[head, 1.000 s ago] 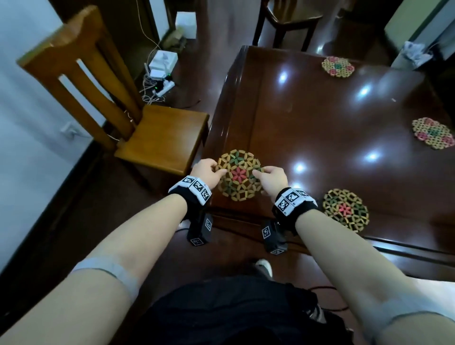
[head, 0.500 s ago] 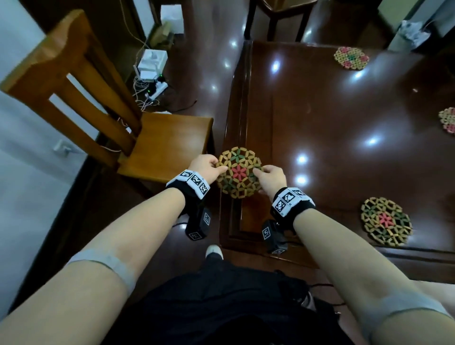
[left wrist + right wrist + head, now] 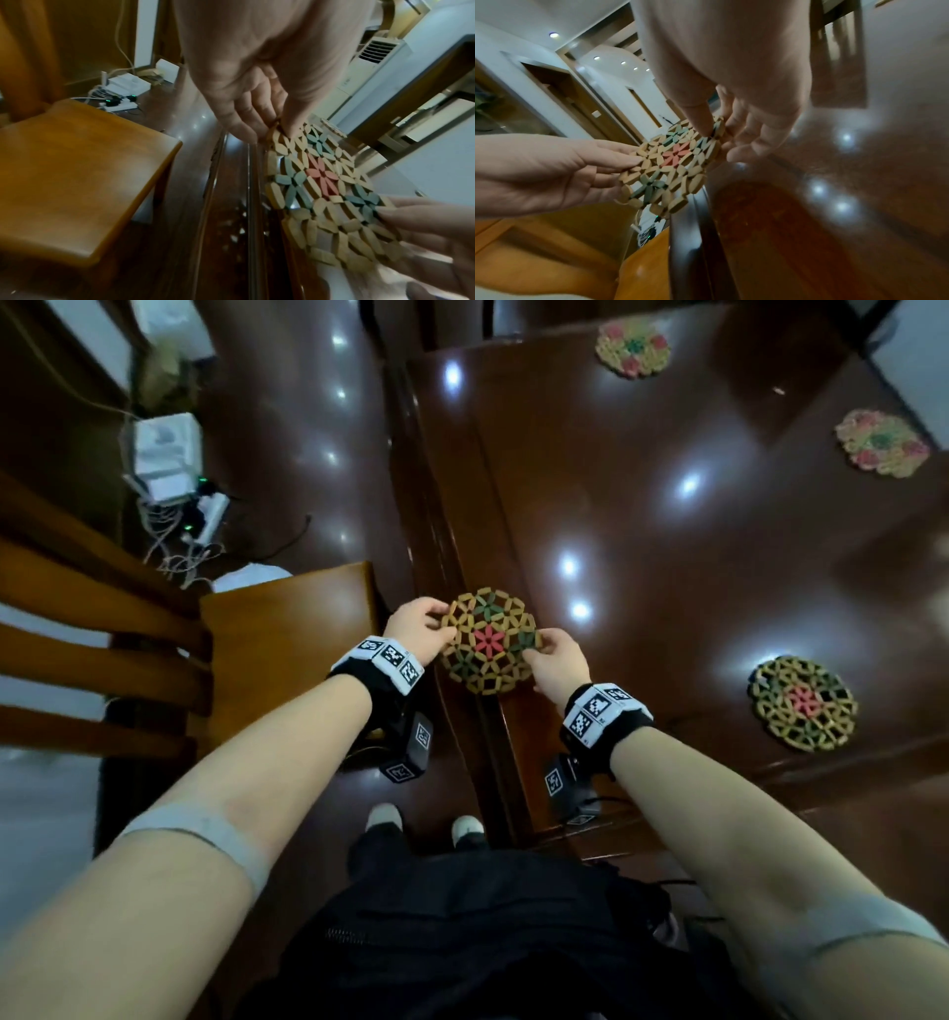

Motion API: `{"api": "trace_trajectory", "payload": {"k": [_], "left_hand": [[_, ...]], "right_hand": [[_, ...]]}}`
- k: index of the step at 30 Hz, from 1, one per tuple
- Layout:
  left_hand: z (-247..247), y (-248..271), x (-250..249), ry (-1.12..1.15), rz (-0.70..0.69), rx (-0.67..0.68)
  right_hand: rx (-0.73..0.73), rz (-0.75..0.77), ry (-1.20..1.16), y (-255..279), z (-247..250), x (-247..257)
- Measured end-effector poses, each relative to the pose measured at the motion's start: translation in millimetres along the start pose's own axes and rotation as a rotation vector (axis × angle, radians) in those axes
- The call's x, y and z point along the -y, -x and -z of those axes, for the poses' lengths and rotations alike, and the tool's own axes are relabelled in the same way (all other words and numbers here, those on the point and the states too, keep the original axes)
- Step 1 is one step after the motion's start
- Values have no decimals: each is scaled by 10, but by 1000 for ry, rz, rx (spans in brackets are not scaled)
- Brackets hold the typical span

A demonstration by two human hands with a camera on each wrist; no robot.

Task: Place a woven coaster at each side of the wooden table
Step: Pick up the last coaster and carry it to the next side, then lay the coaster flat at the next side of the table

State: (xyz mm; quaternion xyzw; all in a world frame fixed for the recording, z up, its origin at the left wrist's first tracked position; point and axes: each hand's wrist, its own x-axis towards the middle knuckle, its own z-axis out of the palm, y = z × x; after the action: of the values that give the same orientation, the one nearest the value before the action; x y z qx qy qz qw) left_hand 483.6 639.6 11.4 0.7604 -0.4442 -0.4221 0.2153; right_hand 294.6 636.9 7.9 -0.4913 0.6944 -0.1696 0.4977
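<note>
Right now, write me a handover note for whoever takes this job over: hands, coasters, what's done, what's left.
Left hand: pinches the left rim of the held coaster.
Right hand: pinches its right rim. Both have a grip on it, and it is above the left edge of the wooden table, not set down.
Already lying on the table: near coaster by the front edge, right coaster and far coaster.
Done: three sides have a coaster.
Left: lay the held one flat on the left side, by the chair, then let go.
</note>
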Motion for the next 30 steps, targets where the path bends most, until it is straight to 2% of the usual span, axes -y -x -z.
{"api": "trace_trajectory", "payload": {"k": [5, 9, 17, 24, 30], "left_hand": [[47, -453, -132, -59, -118, 70], [125, -758, -244, -70, -221, 130], [412, -1126, -249, 13, -231, 334], [372, -1363, -374, -32, -235, 499], [283, -1701, -584, -80, -274, 498]], "right_hand": [[-69, -98, -160, -49, -13, -11], [-195, -150, -280, -10, -160, 47], [-363, -191, -347, 36, -629, 408], [-394, -247, -292, -137, -683, 546], [-319, -234, -257, -488, -504, 673]]}}
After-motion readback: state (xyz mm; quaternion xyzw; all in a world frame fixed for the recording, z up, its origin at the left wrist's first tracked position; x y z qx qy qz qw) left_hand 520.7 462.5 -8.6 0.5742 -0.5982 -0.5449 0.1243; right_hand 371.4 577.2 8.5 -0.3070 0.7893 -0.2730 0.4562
